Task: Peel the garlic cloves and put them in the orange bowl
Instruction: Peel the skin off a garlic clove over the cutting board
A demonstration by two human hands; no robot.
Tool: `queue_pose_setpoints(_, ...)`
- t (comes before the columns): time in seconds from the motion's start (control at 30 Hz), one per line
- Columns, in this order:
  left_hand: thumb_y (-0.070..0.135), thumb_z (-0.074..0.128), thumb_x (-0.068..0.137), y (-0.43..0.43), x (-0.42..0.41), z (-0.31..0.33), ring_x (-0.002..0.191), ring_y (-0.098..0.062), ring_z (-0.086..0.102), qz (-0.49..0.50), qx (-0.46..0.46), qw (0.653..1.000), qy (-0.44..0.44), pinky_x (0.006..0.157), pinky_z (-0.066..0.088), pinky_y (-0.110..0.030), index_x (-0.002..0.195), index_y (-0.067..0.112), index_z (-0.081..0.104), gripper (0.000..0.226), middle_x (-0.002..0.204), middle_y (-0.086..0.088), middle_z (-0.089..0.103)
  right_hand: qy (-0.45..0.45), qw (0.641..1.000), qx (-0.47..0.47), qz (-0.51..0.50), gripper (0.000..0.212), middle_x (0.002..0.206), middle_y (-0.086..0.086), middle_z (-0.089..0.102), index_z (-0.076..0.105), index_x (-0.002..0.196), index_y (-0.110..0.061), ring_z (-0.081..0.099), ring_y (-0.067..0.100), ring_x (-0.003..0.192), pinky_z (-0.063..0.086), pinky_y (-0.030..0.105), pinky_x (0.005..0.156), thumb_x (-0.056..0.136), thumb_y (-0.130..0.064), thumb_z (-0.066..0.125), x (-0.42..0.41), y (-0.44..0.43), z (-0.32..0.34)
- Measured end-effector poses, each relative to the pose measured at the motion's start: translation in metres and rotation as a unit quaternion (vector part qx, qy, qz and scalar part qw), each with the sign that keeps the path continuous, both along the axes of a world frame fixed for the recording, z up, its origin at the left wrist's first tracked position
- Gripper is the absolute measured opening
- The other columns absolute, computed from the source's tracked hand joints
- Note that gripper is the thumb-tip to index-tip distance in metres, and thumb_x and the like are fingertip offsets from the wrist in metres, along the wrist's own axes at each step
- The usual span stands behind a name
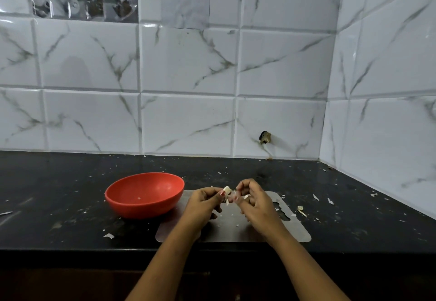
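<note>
Head view: left hand (pixel 203 202), right hand (pixel 254 202) pinch garlic clove (pixel 227 191) near orange bowl (pixel 141 209) rim.

On my feed I saw only a person's hands and forearms. The left hand (pixel 203 202) and right hand (pixel 253 202) were bare. The left forearm (pixel 165 260) and right forearm (pixel 304 267) ran bare to the bottom edge. The left thumbnail (pixel 221 192) looked reddish-pink, as if polished. I couldn't make out the other nails.
</note>
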State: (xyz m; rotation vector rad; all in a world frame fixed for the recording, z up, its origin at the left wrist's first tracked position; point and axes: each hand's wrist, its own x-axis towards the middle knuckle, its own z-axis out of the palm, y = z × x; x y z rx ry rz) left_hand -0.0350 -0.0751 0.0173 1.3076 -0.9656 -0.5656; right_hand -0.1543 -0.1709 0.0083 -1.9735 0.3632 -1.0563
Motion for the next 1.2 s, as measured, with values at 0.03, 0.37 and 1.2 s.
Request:
queue_pose_setpoints(0.03,0.012,0.051,0.096,0.0,0.0,0.0,0.051,-0.001,0.049,-0.006,0.006,1.0,-0.009,0.047,0.037,-0.014,0.088,0.016,0.069,0.02,0.071,0.007,0.068,-0.005,1.0,0.029,0.001,0.007,0.088,0.001,0.064,0.056,0.096,-0.025,0.049,0.004,0.057,0.04,0.018,0.052,0.094,-0.019,0.058,0.0,-0.001,0.0)
queue_pose_setpoints(0.37,0.006,0.055,0.091,-0.008,0.002,-0.008,0.055,-0.007,0.051,0.002,0.018,0.995,-0.1,0.05,0.039,-0.018,0.092,0.023,0.064,0.019,0.066,0.007,0.068,0.0,1.0,0.026,-0.003,0.014,0.077,-0.006,0.064,0.068,0.1,-0.019,0.059,-0.002,0.057,0.041,0.009,0.052,0.088,-0.011,0.066,-0.001,0.004,0.004)
queue_pose_setpoints(1.2,0.012,0.058,0.091,-0.004,-0.003,-0.008,0.066,-0.008,0.06,-0.002,-0.021,0.985,-0.169,0.057,0.046,-0.021,0.095,0.031,0.057,0.02,0.072,0.002,0.067,0.013,0.982,0.179,0.051,0.012,0.078,-0.002,0.069,0.062,0.095,-0.014,0.054,0.004,0.064,0.04,0.017,0.055,0.085,-0.014,0.07,-0.007,-0.001,0.009)
